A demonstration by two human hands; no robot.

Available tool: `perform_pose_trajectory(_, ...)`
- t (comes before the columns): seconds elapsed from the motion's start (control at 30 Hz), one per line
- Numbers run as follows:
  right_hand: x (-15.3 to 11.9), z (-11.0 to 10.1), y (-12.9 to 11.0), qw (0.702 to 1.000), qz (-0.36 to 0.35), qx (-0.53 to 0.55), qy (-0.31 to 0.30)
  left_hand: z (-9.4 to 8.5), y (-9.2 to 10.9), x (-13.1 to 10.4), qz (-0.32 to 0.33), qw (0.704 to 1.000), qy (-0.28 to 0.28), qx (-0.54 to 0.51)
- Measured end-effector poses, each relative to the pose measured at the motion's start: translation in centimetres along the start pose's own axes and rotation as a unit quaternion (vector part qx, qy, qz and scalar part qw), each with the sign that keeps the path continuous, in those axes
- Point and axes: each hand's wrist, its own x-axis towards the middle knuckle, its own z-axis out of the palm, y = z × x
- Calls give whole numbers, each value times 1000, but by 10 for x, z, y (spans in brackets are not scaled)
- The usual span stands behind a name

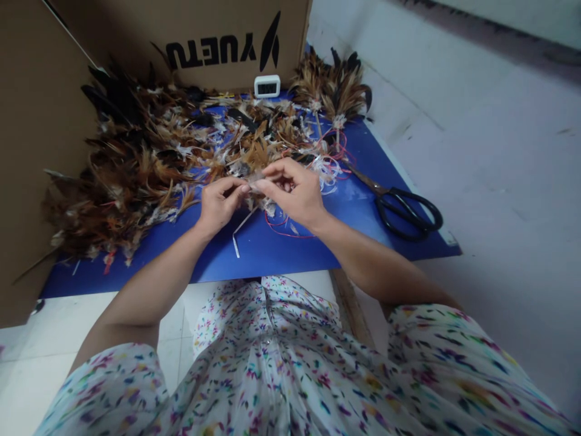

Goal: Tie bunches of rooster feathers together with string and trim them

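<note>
My left hand [221,203] and my right hand [297,191] meet above the near middle of the blue table. Both are closed in a pinch, fingertips almost touching, on a small greyish feather piece [256,177]. Its far end blends with the brown feathers [263,144] behind it, so its full shape is hidden. Just below my fingers, a thin pale strip [236,241] with a bend reaches toward the table's front edge. Red string [290,234] curls under my right hand, and tangled white strips [327,172] lie to its right.
Large black-handled scissors [403,212] lie at the right of the blue tabletop [358,242]. Feather heaps [136,163] cover the left side. Tied feather bunches [338,91] rest at the back right. A small white digital clock [267,86] stands before a cardboard box [218,24].
</note>
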Motion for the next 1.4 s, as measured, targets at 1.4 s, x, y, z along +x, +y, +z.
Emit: perform_pose_trajectory(1.4, -1, 16, 26, 875, -115, -352, -311, -12, -16, 21, -108, 942, 67, -311)
